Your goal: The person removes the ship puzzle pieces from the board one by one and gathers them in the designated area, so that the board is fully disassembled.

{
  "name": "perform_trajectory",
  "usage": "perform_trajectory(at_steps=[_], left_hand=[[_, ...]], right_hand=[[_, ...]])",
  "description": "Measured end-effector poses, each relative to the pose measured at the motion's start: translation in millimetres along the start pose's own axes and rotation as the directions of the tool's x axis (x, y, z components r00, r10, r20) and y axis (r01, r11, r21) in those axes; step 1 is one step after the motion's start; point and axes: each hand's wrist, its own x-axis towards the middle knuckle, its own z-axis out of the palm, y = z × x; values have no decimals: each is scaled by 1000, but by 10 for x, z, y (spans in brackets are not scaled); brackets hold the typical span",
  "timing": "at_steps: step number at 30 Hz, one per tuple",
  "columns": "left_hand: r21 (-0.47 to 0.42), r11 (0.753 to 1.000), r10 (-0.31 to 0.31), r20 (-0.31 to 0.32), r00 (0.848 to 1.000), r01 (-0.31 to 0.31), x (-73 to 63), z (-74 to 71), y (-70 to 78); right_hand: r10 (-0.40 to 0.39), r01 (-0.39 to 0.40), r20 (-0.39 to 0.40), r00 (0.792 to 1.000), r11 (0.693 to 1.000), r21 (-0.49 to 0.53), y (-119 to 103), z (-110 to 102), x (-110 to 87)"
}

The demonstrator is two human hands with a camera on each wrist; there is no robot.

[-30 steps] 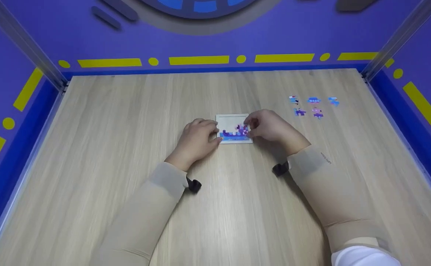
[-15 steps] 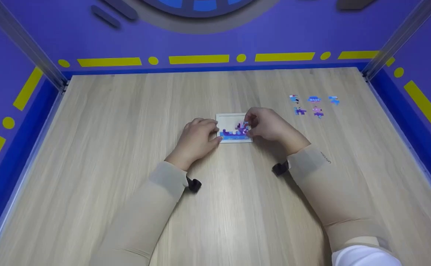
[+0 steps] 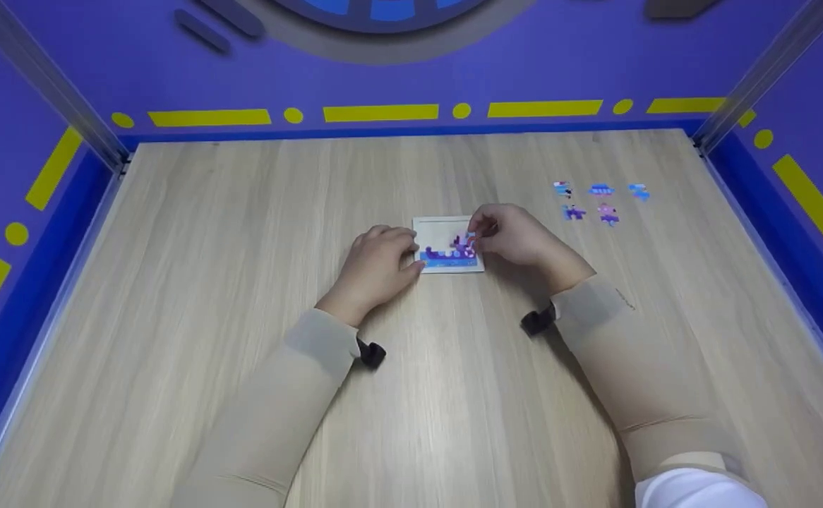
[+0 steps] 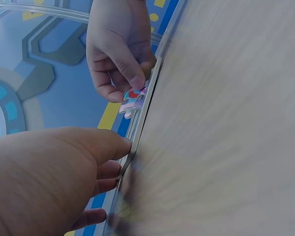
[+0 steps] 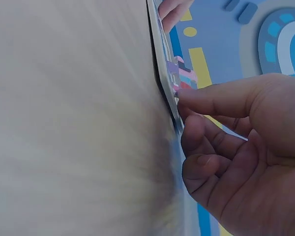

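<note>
head: high, forward-down | wrists: low, close, across shared puzzle tray [image 3: 434, 235]

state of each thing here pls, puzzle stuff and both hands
puzzle tray: partly filled, near side covered, much of the far side bare
puzzle piece: pinched at the tray's right side, not clear whether seated
five loose pieces: lying separately, away from the tray
left hand: touching the tray's left edge
right hand: pinching the piece
</note>
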Motion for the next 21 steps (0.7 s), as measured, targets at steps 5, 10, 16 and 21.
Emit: perform_trajectory(at_steps=[5,10,16,21], left_hand=[[5,1000,3,1,1000,-3,7,8,-12],[15,1000,10,-5,1000,-10,12,18,-22],[14,1000,11,-10,1000,-11,14,19,-19],[13,1000,12,-17,1000,-11,2,10,-13]], right_hand=[[12,-13,18,1000,997,79,35,-25,19],[34,-39,35,999,986,160,59,-45,24],[34,-40,39,999,982,183,72,-43,30],[35,-40,37,999,986,163,57,-41,24]])
